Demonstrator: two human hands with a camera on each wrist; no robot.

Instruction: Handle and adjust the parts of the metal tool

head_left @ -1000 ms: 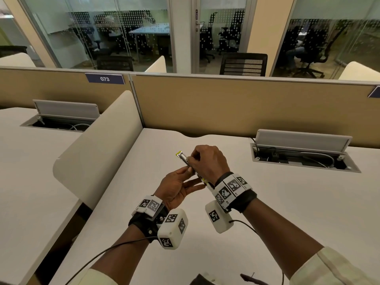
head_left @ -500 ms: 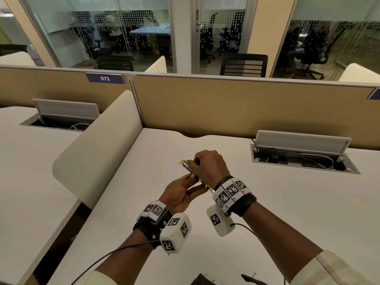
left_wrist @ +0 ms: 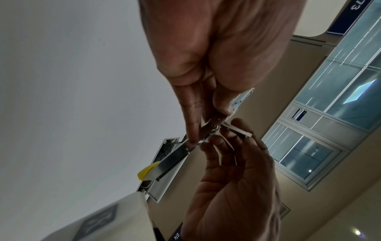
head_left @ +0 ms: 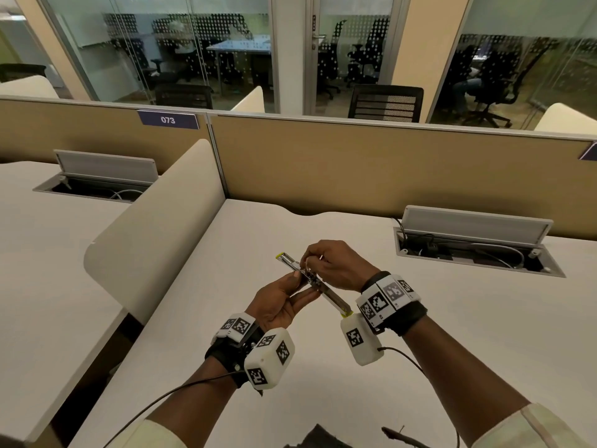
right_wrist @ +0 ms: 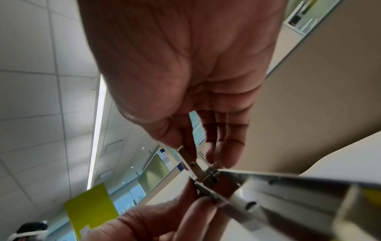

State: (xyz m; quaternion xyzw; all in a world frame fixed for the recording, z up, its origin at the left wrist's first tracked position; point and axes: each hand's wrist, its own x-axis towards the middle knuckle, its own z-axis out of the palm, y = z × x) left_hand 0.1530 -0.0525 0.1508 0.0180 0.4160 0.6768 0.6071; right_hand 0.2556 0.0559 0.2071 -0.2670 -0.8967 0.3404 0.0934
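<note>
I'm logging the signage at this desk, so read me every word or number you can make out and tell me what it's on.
"073": white digits on the blue plate atop the partition, head view.
"074": on a blue plate, left wrist view.
"73": on a blue plate cut off by the edge of the left wrist view.
The wristband markers bear patterns only; the metal strip that both hands hold shows no print.

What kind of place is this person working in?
Most likely an open-plan office. White desks are split by tan partitions, one bearing a numbered tag, with cable boxes set into the desks and glass-walled rooms of office chairs behind.

White desks [head_left: 452,318], tan partitions [head_left: 355,163], glass walls [head_left: 161,43]
</note>
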